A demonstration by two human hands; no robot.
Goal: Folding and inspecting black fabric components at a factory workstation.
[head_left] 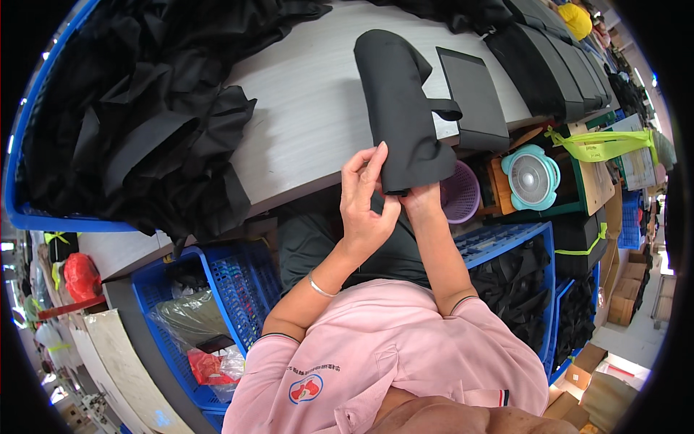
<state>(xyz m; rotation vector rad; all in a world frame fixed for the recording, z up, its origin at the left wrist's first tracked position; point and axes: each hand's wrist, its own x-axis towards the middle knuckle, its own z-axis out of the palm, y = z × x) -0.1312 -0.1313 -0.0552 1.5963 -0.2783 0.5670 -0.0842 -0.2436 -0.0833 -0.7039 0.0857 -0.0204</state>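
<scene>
A black fabric piece (402, 116), smooth and curved over, with a short strap loop (446, 109) on its right side, extends from my hands over the table's near edge. My left hand (365, 195) is at its lower left corner; the fingers are bent against the edge and the thumb is close to the hem. Under the lower right end is my right hand (421, 199), gripping the fabric, its fingers mostly hidden beneath it. Beside the piece, a flat black panel (473, 98) lies on the pale table (303, 94).
A blue crate (72, 219) heaped with black fabric (137, 123) takes up the left. Black cases (542, 69) line the far right. Below are a purple basket (460, 194), a teal round object (531, 179) and a blue crate (238, 296) holding plastic bags.
</scene>
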